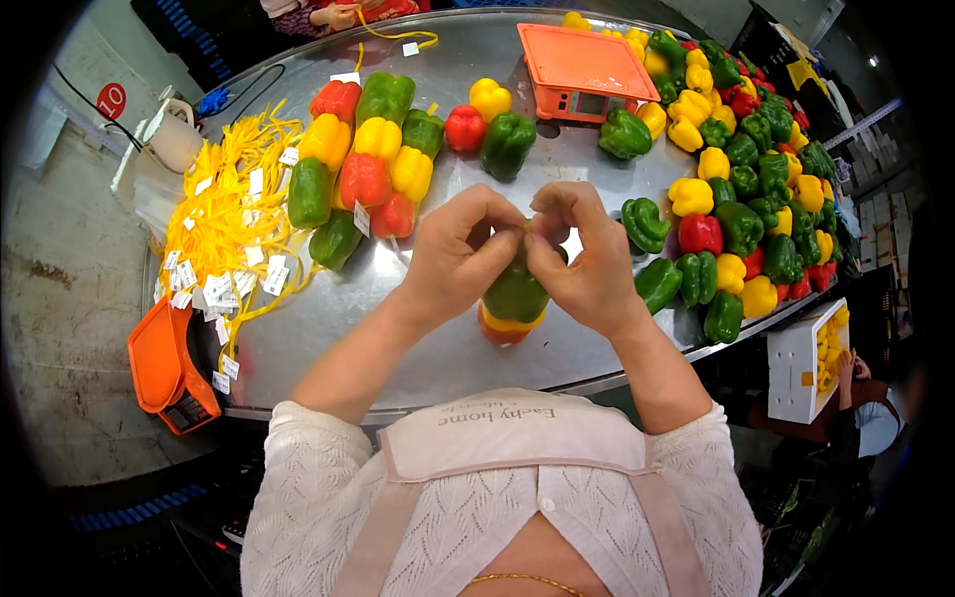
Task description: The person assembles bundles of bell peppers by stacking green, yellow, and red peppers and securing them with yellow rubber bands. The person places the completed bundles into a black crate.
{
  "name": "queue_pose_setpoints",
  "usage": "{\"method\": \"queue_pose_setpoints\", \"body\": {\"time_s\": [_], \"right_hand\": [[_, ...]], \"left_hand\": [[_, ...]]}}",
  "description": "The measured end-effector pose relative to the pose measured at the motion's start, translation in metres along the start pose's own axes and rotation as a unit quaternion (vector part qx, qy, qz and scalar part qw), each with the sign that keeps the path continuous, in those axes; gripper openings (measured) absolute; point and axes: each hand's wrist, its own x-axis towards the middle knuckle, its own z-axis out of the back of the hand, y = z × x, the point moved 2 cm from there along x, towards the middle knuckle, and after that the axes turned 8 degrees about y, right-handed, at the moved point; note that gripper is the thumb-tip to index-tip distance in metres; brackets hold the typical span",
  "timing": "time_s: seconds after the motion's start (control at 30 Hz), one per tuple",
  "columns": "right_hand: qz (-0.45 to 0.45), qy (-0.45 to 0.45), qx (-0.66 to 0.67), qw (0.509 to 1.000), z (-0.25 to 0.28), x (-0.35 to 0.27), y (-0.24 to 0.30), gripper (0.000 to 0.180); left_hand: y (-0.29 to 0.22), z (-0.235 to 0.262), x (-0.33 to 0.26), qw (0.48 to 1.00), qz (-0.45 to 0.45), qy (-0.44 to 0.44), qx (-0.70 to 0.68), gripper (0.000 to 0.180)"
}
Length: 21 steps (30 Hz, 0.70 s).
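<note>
In front of my chest stands a row of bell peppers pressed together: a green pepper (516, 295) at the far end, then a yellow pepper (512, 323), then an orange-red one (502, 336) nearest me. My left hand (460, 251) and my right hand (589, 257) meet over the green pepper's far end. Thumb and forefinger of each are pinched together there. Whatever lies between the fingertips is too small and covered to make out. Beyond my hands sit a loose red pepper (465, 129), a yellow pepper (489, 99) and a green pepper (508, 146).
Finished-looking pepper bundles (366, 181) lie left of my hands. Further left is a heap of yellow straps (224, 199) with white tags. An orange scale (585, 68) stands at the back, another orange scale (162, 355) at left. Loose peppers (741, 229) pile up at right. Other people work nearby.
</note>
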Motion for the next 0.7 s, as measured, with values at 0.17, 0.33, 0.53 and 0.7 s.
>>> {"method": "queue_pose_setpoints", "body": {"time_s": [0.17,0.33,0.53,0.7], "right_hand": [[-0.027,-0.015,0.025,0.999,-0.008,0.002,0.0,0.032],[-0.04,-0.022,0.029,0.999,-0.009,0.003,0.001,0.031],[-0.017,-0.006,0.028,0.999,-0.005,-0.004,0.003,0.026],[-0.038,0.06,0.177,0.982,0.007,0.003,-0.008,0.027]], "left_hand": [[-0.007,0.006,0.001,0.999,0.031,0.034,0.028,0.005],[-0.013,0.011,0.003,0.994,0.072,0.07,0.039,0.008],[-0.011,0.003,0.001,0.996,-0.002,0.006,0.089,0.011],[-0.003,0.007,-0.006,0.998,-0.043,0.009,0.052,0.013]]}}
